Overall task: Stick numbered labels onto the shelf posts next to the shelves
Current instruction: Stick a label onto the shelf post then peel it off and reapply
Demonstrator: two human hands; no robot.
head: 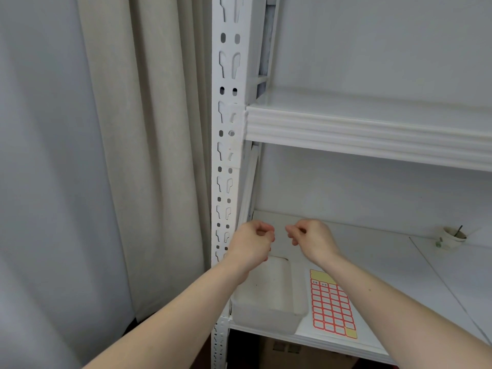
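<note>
White metal shelving fills the view, set against a pale wall, with a beige curtain [138, 155] hanging to its left. On the lower shelf [399, 283] a label sheet [331, 304] lies flat near the front edge, printed with a grid of red-bordered labels and yellow ends; two labels in its top row appear to be written on, though the marks are too small to be read. Whether any labels have been peeled off cannot be told.

Both hands are raised above the sheet, close to the slotted shelf post [226, 129]. The left hand [253, 243] is seen with its fingers curled and the thumb brought to the fingertips, just beside the post. The right hand [311, 238] is likewise curled in a pinch, facing the left, slightly apart from it. No label is visible between them; whether a label is held cannot be told.

Handling is judged as follows: a single label is expected to be very light, thin and limp, tacky on its back and prone to curling or sticking to itself. It is best taken by one corner or edge, with the adhesive face kept off the skin, then pressed down on a solid strip of the post between the slots.

Just left of the sheet, a translucent plastic tub [269, 294] sits at the shelf corner. A small paper cup [451, 237] stands far back on the right. Above, the upper shelf [372, 134] is fixed to the post.
</note>
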